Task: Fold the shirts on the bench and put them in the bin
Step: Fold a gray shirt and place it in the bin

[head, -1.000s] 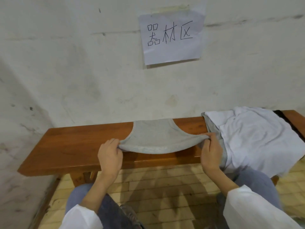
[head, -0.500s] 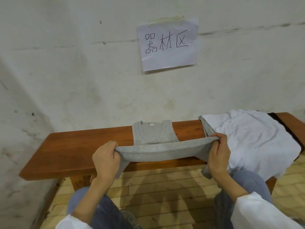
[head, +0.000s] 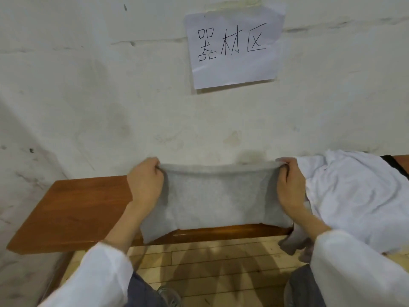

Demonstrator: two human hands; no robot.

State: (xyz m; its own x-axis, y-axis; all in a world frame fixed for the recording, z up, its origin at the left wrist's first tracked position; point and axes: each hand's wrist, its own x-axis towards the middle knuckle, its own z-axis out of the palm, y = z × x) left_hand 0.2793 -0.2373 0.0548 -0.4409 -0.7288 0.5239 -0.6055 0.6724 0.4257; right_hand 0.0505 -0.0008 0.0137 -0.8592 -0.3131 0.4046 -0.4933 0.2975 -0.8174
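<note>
Head view.
- **Item:** grey shirt [head: 217, 200], a soft plain knit. It lies doubled across the wooden surface [head: 73, 213], with its top edge stretched taut near the wall and its lower fold overhanging the front edge.
- **Left hand [head: 145, 182]:** clenched on the shirt's left corner.
- **Right hand [head: 290, 185]:** clenched on the right corner, just beside a crumpled white shirt [head: 354, 196].
- **Likely risks:** uneven lowering could skew the fold, the overhanging cloth could drag the shirt floorward, and the right corner could catch the white shirt.
- **Bin:** not in view.

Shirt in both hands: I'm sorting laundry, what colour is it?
The shirt is plain grey; head view shows it best.
</note>
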